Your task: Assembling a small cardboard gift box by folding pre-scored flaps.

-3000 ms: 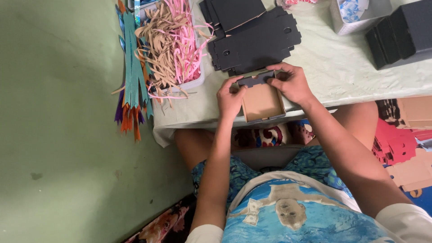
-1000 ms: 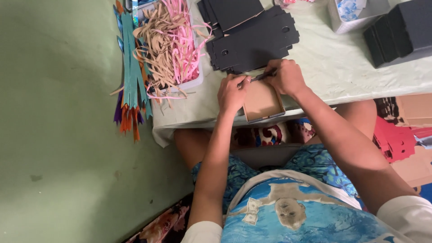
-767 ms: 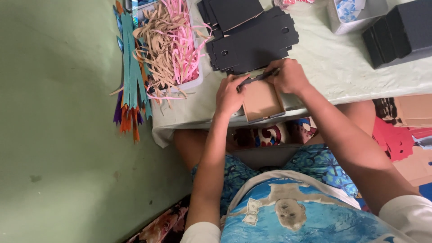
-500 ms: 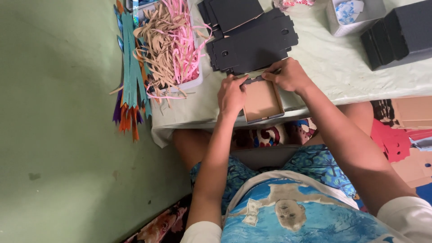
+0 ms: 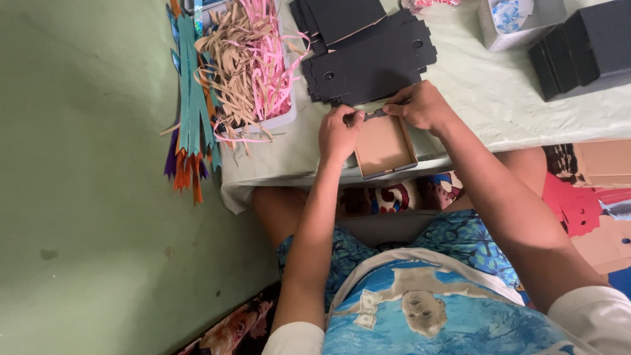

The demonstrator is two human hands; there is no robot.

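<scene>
A small shallow cardboard box [image 5: 383, 146], black outside and brown inside, lies open-side-up at the near edge of the pale green table [image 5: 499, 98]. My left hand [image 5: 338, 133] grips its far left corner, fingers pinching the black wall. My right hand [image 5: 422, 106] presses the far right wall flap of the same box with its fingertips. Just beyond the box lies a stack of flat black die-cut box blanks [image 5: 371, 59].
A clear tray of pink and tan paper shreds [image 5: 250, 59] sits at the left. Teal, orange and purple paper strips [image 5: 189, 118] hang off the table's left end. Folded black boxes [image 5: 582, 49] stand far right, a small white box [image 5: 516, 20] behind. Red and brown cardboard sheets [image 5: 591, 197] lie below right.
Both hands have shifted along the box's far wall, folding its black flap down; the box sits slightly lower and squarer than a second ago.
</scene>
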